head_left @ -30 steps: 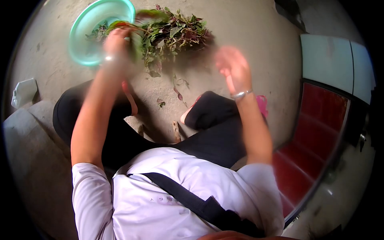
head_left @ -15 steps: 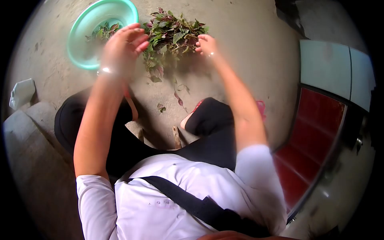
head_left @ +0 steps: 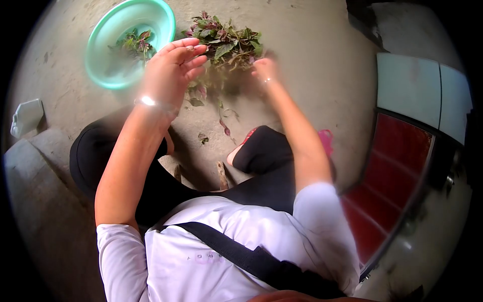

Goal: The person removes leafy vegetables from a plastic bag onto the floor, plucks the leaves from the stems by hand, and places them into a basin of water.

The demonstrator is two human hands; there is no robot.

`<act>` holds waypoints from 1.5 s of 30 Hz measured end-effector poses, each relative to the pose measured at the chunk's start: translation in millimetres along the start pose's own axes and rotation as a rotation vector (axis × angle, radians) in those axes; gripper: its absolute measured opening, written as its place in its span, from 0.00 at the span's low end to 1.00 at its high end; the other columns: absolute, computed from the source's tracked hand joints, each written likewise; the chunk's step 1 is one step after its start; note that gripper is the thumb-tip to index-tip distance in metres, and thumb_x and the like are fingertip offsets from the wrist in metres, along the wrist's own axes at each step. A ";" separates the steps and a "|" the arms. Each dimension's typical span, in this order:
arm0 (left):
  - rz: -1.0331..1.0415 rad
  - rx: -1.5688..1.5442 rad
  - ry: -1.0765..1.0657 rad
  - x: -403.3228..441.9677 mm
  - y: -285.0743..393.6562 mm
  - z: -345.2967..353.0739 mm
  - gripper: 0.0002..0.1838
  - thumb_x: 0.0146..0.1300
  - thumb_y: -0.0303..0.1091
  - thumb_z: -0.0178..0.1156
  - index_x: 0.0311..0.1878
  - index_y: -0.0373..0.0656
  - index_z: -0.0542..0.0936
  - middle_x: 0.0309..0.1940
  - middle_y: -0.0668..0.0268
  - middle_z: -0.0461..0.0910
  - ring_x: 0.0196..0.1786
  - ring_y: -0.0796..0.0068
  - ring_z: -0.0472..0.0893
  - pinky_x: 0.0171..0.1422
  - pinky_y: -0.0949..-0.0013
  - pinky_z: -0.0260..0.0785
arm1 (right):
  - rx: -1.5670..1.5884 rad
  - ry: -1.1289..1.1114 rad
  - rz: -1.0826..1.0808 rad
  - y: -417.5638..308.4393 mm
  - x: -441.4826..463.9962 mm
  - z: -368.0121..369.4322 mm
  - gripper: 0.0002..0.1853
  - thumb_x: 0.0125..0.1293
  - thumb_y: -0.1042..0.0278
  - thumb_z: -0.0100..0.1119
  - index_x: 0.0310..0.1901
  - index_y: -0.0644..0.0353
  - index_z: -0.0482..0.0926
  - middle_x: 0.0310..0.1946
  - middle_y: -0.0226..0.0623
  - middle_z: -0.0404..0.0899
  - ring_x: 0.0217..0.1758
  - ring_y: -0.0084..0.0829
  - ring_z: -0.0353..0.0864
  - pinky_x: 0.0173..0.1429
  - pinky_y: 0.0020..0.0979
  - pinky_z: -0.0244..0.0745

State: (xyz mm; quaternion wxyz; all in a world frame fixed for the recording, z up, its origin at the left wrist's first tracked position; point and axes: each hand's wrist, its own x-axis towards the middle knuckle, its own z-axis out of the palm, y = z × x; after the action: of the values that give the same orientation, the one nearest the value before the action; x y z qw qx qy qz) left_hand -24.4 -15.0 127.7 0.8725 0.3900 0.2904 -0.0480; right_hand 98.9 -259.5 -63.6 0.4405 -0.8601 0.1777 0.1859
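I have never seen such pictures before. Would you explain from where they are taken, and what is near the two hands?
There is no machine: a person works bare-handed. One head-worn camera looks forward and down, so the white shirt appears below. On the floor lies a heap of leafy stems; the green basin beside it contains some leaves. The left hand, between them in this view, is loosely open, with nothing visible in it. The right hand is at the heap's right end; blur hides whether it holds anything.

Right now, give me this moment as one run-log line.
left hand: loosely open, near leafy pile | right hand: at pile's right edge, grip unclear | turquoise basin: some leaves inside | pile: on floor
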 end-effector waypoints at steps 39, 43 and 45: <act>0.946 1.040 -0.319 -6.7 -72.7 35.8 0.06 0.51 0.30 0.55 0.33 0.40 0.75 0.27 0.56 0.74 0.32 0.54 0.73 0.34 0.62 0.64 | 0.234 -0.165 -0.706 -71.0 -184.7 -80.6 0.14 0.56 0.78 0.53 0.46 0.64 0.69 0.41 0.29 0.70 0.37 0.17 0.71 0.41 0.19 0.68; 0.810 1.181 -0.370 -17.0 -70.6 39.4 0.08 0.54 0.32 0.56 0.36 0.41 0.75 0.28 0.59 0.75 0.30 0.59 0.73 0.36 0.66 0.66 | 0.369 -0.320 -0.558 -81.6 -185.8 -85.7 0.10 0.58 0.75 0.53 0.41 0.68 0.72 0.36 0.29 0.71 0.34 0.17 0.70 0.39 0.16 0.66; 0.708 1.134 -0.354 -15.4 -78.8 40.8 0.09 0.55 0.33 0.57 0.38 0.40 0.76 0.28 0.61 0.76 0.29 0.68 0.74 0.35 0.70 0.67 | 0.342 -0.348 -0.513 -82.7 -187.9 -88.5 0.06 0.58 0.74 0.55 0.35 0.68 0.75 0.31 0.28 0.74 0.31 0.15 0.71 0.35 0.16 0.67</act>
State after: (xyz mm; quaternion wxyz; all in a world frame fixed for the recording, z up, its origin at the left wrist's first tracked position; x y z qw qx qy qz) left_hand -42.4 -100.6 106.1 0.5314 0.8435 -0.0709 0.0323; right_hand -10.9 -260.4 131.1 0.6342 -0.7460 -0.0933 0.1807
